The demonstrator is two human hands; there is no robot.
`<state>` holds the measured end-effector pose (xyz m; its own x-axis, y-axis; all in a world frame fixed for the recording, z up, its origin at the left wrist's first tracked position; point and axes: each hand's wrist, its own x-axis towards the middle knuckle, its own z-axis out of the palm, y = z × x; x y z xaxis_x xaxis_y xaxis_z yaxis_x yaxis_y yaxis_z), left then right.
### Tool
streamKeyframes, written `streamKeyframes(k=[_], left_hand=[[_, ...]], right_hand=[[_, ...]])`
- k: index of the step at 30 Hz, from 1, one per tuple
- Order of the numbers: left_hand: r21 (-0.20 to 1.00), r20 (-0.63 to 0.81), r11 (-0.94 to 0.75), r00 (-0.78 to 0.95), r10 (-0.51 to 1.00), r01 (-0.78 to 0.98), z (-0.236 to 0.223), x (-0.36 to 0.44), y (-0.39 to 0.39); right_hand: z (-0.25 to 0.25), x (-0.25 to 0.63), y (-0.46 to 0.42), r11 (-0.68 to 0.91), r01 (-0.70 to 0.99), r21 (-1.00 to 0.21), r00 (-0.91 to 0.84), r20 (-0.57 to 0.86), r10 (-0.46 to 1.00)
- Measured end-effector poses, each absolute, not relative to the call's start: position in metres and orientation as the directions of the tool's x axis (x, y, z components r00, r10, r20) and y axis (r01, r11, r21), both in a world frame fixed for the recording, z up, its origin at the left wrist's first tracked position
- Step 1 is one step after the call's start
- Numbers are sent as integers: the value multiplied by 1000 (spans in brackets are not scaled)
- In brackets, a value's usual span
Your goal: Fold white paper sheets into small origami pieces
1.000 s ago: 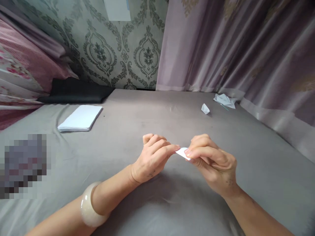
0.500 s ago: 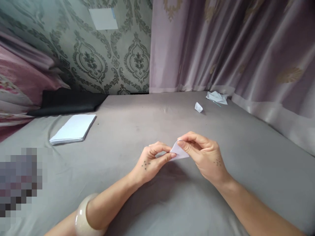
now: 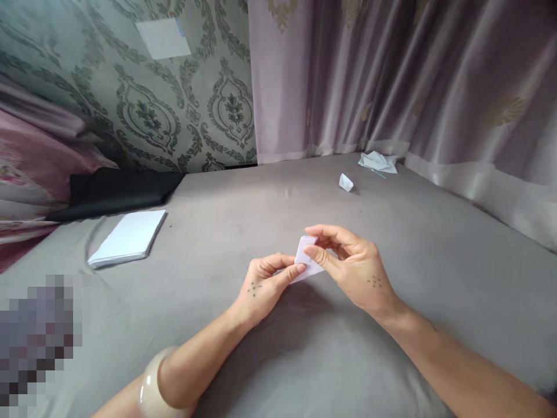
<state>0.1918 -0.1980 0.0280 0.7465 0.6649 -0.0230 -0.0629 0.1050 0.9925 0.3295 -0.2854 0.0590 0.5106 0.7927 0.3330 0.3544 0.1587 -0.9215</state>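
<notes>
Closest in is the shiny, pale bangle [image 3: 150,386], on the arm behind the left grip; it could bump the grey cloth [image 3: 270,203] if that arm dips low, and the bump could jiggle the fold. Next come the two hands, with the small folded paper [image 3: 300,253] between them. The left hand [image 3: 261,287] is pinching its low left side with the thumb on front. The right hand [image 3: 359,273] has its thumb on the front too, with fingers curled round the top and back, so that grip is closed on the paper as well. The paper looks held up in the air, with nothing hard under it, so a fold could go crooked. If one thumb pushes more than the other, the layers could slide and the edges might not match. If the left pinch gets loose, the fold could pop open, and a hard tug could rip a corner. Past the grip, off to the left, is a stack of white paper [image 3: 130,237]; a sleeve or arm swinging that way could mess it up. Farther past the grip, to the right, sits a little folded paper shape [image 3: 346,182]. It looks light, so a bump could tip or squash it. Just beyond that are some loose papers [image 3: 378,162] that could slip about if knocked.
</notes>
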Motion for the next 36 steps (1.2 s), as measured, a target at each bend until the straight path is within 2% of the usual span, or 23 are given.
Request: streamKeyframes(k=[4,9,12,16,24,30,36], left_hand=[[996,-10,77,746,666,-55,27,191,-195],[987,158,-103,616,771,-124,25,192,-189],[975,154,-25,598,786,-219,24,192,-187],[972,90,73,638,765,-225,24,192,-186],[938,66,192,693,718,-288,29,192,-185],[898,34,304,740,671,-317,30,191,-184],[905,60,286,760,647,-314,29,190,-184]], right_hand=[[60,328,-285,151,358,-922,483,321,814],[55,325,-286,172,478,-861,437,403,804],[51,322,-285,191,557,-808,395,460,795],[52,319,-285,199,587,-785,354,469,809],[57,326,-286,208,456,-865,313,375,872],[59,330,-286,144,342,-929,286,249,925],[63,324,-288,183,451,-873,323,351,879]])
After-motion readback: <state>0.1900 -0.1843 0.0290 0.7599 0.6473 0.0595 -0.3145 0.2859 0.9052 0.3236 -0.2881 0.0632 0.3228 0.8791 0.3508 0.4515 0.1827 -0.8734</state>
